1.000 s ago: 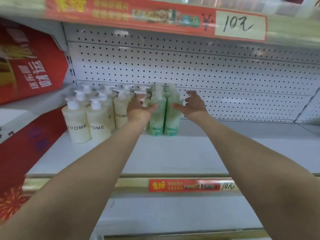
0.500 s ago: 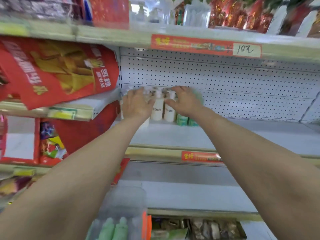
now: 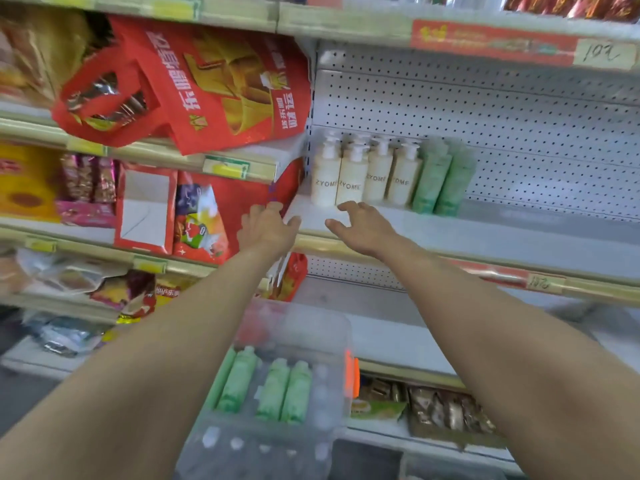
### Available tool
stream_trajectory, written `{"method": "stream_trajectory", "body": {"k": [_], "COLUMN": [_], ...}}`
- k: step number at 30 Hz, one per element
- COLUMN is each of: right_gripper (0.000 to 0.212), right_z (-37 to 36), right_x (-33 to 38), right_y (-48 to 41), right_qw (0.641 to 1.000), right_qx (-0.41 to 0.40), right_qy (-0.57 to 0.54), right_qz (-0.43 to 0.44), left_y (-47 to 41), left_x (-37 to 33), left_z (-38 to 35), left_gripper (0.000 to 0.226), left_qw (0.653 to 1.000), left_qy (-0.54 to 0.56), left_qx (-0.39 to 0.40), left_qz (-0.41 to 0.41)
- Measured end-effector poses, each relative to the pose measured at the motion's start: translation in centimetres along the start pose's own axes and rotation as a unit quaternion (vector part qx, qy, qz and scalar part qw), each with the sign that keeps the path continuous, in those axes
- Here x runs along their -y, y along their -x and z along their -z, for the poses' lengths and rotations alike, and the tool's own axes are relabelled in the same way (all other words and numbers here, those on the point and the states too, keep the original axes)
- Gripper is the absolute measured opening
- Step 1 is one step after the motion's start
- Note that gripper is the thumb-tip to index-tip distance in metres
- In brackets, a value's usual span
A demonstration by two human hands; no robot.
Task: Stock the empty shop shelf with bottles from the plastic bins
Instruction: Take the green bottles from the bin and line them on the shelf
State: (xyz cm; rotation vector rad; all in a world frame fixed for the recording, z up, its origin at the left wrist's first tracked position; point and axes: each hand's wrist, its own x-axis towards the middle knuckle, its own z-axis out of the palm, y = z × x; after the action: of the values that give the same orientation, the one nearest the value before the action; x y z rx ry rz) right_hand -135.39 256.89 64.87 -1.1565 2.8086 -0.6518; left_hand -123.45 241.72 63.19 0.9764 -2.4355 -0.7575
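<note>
Two green bottles [image 3: 443, 178]: set upright on the shelf [image 3: 485, 233], beyond and to the right of the right hand, touching the cream row.
Cream bottles [image 3: 360, 174]: stood in a tight block just beyond both hands, at the shelf's left end.
Change: a second ago the green pair was enclosed between both hands; now it is let go and both hands are drawn back to the shelf's front edge.
Left hand [image 3: 266, 230]: released, fingers spread, nothing held, level with the shelf lip.
Right hand [image 3: 363, 230]: released, fingers loosely curled, nothing held, just short of the nearest cream bottle.
Bin [image 3: 277, 386]: clear plastic, below and nearer than both hands, between the forearms; several green bottles [image 3: 270, 386] lie in it.
Shelf space: most of the board to the right of the right hand is bare.
Meaning for the task: one placement is judged complete; much stocking remains, and the bin below is likely to be reached for next.
Red bag [image 3: 207, 81]: hung above and left of the left hand, on the neighbouring shelving.
</note>
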Motion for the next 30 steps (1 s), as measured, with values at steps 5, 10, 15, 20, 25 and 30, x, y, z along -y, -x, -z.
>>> {"method": "stream_trajectory", "body": {"k": [5, 10, 15, 20, 25, 30], "right_gripper": [0.064, 0.064, 0.063, 0.059, 0.04, 0.059], "right_z": [-8.2, -16.7, -24.1, -29.6, -32.8, -35.5], "right_x": [-0.6, -2.5, -4.8, -7.1, -8.2, -8.9], "right_y": [0.9, 2.3, 4.3, 5.6, 6.0, 5.4], "right_qw": [0.996, 0.976, 0.935, 0.87, 0.764, 0.676], "right_qx": [0.088, 0.211, 0.315, 0.363, 0.413, 0.405], "right_qy": [-0.017, -0.023, -0.079, -0.177, -0.247, -0.333], "right_qz": [-0.02, -0.049, -0.146, -0.284, -0.43, -0.517], "left_y": [1.4, 4.8, 7.9, 8.8, 9.1, 9.2], "left_x": [7.6, 14.8, 20.2, 22.3, 23.4, 24.3], "left_z": [-4.0, -9.3, -14.2, -18.3, -21.3, -23.0], "left_gripper": [0.056, 0.052, 0.053, 0.068, 0.075, 0.069], "left_qw": [0.998, 0.983, 0.943, 0.888, 0.828, 0.776], "left_qy": [-0.013, -0.011, 0.03, 0.066, 0.113, 0.165], "left_qx": [0.047, 0.116, 0.244, 0.341, 0.386, 0.399], "left_qz": [0.05, 0.145, 0.226, 0.301, 0.392, 0.46]}}
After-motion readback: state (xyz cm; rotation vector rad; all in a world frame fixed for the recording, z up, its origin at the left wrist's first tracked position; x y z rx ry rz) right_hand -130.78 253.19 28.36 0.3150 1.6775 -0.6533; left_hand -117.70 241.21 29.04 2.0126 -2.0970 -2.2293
